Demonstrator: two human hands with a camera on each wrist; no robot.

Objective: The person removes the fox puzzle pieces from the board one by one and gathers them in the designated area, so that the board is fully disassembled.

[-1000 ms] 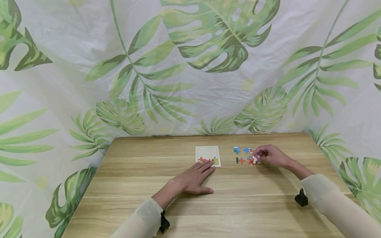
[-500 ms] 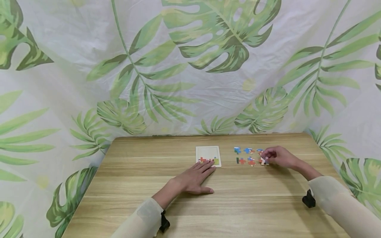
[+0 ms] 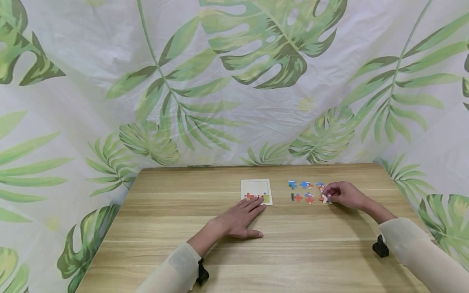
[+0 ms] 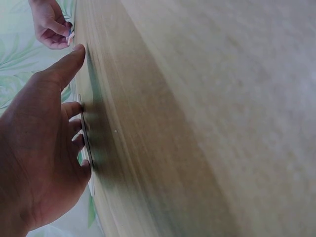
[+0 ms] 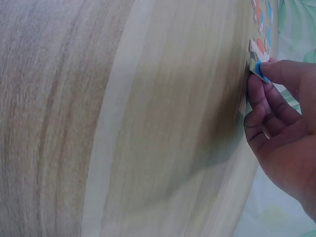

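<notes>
Fingers spread flat, my left hand (image 3: 239, 219) rests on the near edge of a small white puzzle board (image 3: 255, 186). Puzzle pieces in red, white and green (image 3: 266, 198) lie along the board's bottom, partly covered by the fingertips. To the right, my right hand (image 3: 346, 195) pinches a jigsaw piece (image 5: 258, 64) between thumb and fingers, low over the table at the right end of the loose pieces. Part of that piece is hidden by the fingers. In the left wrist view the left hand (image 4: 42, 143) has its thumb held apart.
Two rows of loose jigsaw pieces (image 3: 309, 198) in blue, red and white lie on the wooden table (image 3: 190, 219), between the board and my right hand. A leaf-patterned cloth (image 3: 205, 89) hangs behind the table's far edge.
My right hand has moved a little to the right, with the pinched jigsaw piece, away from the other loose pieces, which now show more fully. The left hand has stayed in place.
</notes>
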